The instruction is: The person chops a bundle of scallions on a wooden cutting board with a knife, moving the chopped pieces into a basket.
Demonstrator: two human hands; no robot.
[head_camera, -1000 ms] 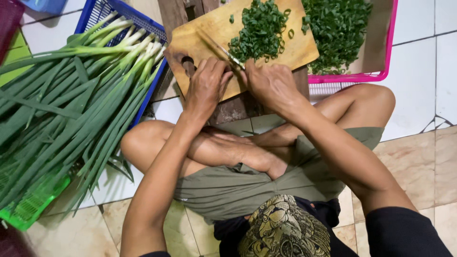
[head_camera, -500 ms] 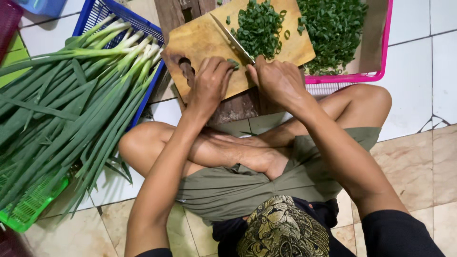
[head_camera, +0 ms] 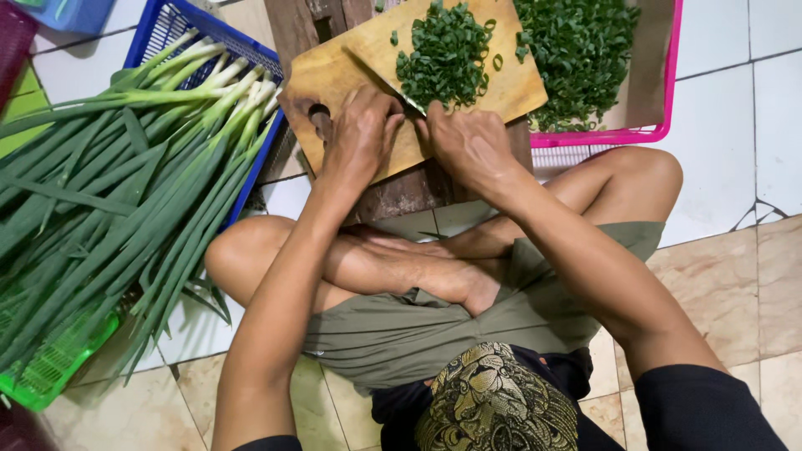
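The right hand (head_camera: 469, 144) is closed around the handle of a knife (head_camera: 386, 79), and the thin blade is laid slanting across the wooden cutting board (head_camera: 342, 75). The left hand (head_camera: 361, 134) is pressed down flat on the board just beside the blade, with the fingers kept close together; whether anything is held under it cannot be told. A heap of chopped green onion (head_camera: 443, 54) is seen on the board, just past the knife. The board is set on a dark wooden block (head_camera: 401, 194) in front of crossed legs. More chopped greens are piled in a pink tray (head_camera: 668, 92) to the right. Long whole green onions (head_camera: 125, 184) are stacked in a blue basket (head_camera: 180, 17) to the left, over a white tiled floor (head_camera: 777, 108).
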